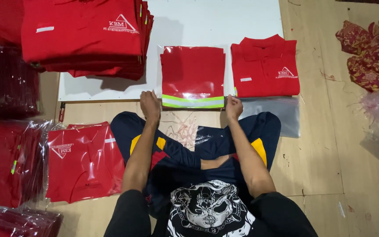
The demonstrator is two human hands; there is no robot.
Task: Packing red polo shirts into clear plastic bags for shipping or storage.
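1. The person is sitting cross-legged on the wooden floor [312,166], looking down at a folded red shirt in a clear plastic bag [193,77], which is lying on a white board [216,22] straight ahead of the knees.
2. The left hand [149,105] is resting at the bag's near left corner, its fingers curled together and touching the bag's edge; whether they are pinching the plastic cannot be told.
3. The right hand [234,107] is sitting at the near right corner, its fingers bent and pressing on the bag's edge just beside the yellow-green reflective band [192,102].
4. An unbagged folded red polo shirt [265,66] is lying just to the right of the bagged one, partly on an empty clear bag [277,115].
5. A tall stack of folded red shirts [84,37] is standing at the board's far left.
6. A bagged red shirt [84,160] is lying on the floor beside the left knee, with more bagged shirts [9,160] piled further left.
7. A patterned red cloth [371,55] is lying crumpled at the far right.
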